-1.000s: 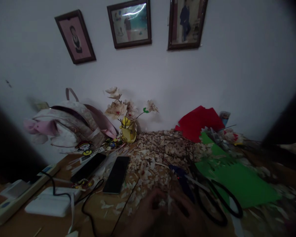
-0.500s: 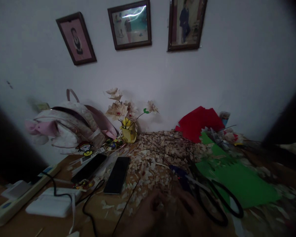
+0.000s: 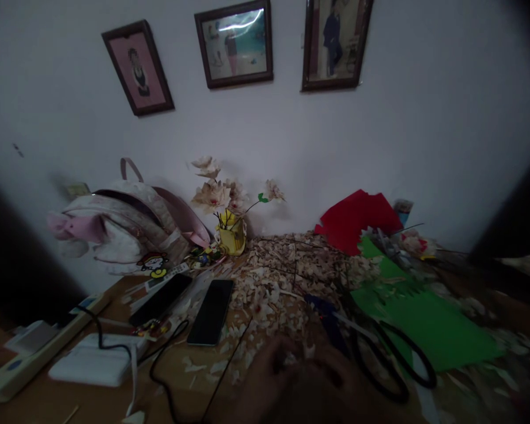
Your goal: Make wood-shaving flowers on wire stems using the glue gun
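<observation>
Low in the middle of the head view, my left hand (image 3: 267, 374) is closed, its fingers curled round something small and pale that is too dark to make out. Right beside it, my right hand (image 3: 335, 371) is closed too, fingertips close to those of the left. What lies between the fingers is hidden in shadow. Pale shavings (image 3: 269, 294) are strewn over the table just beyond both hands. A blue glue gun (image 3: 324, 312) lies behind my right hand, with a black looped cable (image 3: 397, 380) to its right.
Green sheets (image 3: 428, 324) and red material (image 3: 357, 221) lie at the right. A yellow vase (image 3: 231, 238) with pale flowers stands at the back. Two phones (image 3: 211, 312), a white box (image 3: 90, 362), a power strip (image 3: 48, 347) and a backpack (image 3: 132, 229) are at the left.
My hands have come closer together, the right one moving a little left. The view has shifted very slightly.
</observation>
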{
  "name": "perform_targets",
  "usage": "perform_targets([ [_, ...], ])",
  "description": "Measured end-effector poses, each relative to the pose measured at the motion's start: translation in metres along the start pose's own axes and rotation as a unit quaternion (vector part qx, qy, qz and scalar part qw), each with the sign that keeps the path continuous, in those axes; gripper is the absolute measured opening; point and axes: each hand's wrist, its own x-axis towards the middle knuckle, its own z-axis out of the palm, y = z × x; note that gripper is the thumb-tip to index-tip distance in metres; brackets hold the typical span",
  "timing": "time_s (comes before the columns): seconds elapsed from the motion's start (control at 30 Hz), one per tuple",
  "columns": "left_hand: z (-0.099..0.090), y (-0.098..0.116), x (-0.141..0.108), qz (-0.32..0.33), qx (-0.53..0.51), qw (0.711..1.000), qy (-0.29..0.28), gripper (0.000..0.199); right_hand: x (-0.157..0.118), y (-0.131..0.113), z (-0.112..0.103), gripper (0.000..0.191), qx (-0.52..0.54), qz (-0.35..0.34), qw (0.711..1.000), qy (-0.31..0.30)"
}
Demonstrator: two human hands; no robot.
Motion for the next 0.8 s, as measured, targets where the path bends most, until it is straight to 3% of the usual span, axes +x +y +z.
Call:
perform_targets([
  [0.1, 0.003, 0.001, -0.002, -0.002, 0.005, 1.0, -0.014, 0.018, 0.0, -0.003, 0.003, 0.028, -0.012, 0.054, 0.997, 0.053],
  [0.33, -0.001, -0.001, 0.001, -0.028, -0.024, 0.999, 0.007, 0.015, 0.005, 0.002, -0.003, 0.03, -0.008, 0.084, 0.996, 0.01],
  [0.57, -0.013, -0.009, 0.01, -0.008, 0.005, 0.998, 0.062, 0.02, 0.003, 0.005, -0.005, 0.02, -0.068, 0.02, 0.998, 0.0],
  [0.7, -0.01, -0.009, 0.011, -0.04, -0.027, 0.997, 0.064, 0.03, 0.001, 0.014, -0.002, 0.036, -0.075, -0.004, 0.997, -0.006],
  [0.8, -0.004, -0.003, 0.008, -0.025, -0.042, 0.997, 0.053, 0.033, 0.001, 0.013, 0.0, 0.042, -0.075, -0.042, 0.996, 0.001],
])
